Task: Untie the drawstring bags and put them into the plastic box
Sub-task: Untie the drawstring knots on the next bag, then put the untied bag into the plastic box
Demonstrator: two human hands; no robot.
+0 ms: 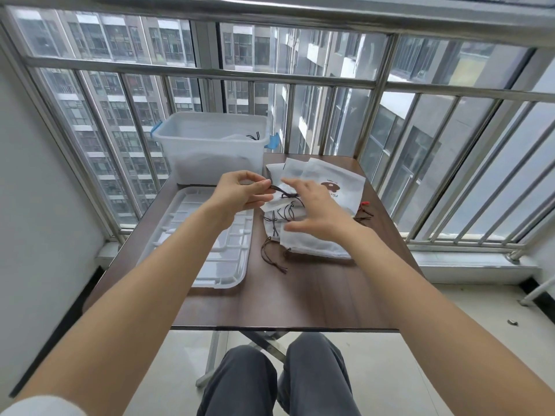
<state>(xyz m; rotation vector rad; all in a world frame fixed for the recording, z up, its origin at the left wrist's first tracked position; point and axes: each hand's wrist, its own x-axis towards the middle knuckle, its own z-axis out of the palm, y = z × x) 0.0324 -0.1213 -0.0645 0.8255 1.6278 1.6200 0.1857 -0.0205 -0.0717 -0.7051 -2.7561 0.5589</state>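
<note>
Grey-trousered knees (282, 382) sit lowest in the head view, just under the near edge of the dark brown wooden table (300, 298). 2 bare forearms reach up from the bottom corners over the tabletop.

On the left part of the table lies the clear plastic lid (207, 235), flat, with its ribbed side up. Behind it, at the far left corner, stands the translucent plastic box (210, 145) with blue latches; inside it a white bag with a dark cord shows near the right wall.

To the right of the lid lies a pile of white fabric drawstring bags (318, 211), overlapping one another, their dark brown cords (271, 255) trailing onto the table toward the camera. 1 bag carries a brown printed figure.

The left hand (243, 192) is held above the left edge of the pile, its thumb and forefinger pinching the dark cord of the topmost bag. The right hand (315, 210) hovers over the pile with fingers spread and relaxed, gripping nothing; whether its fingertips touch the cloth cannot be told.

Behind the table runs a steel railing (330, 82) in front of window glass.
</note>
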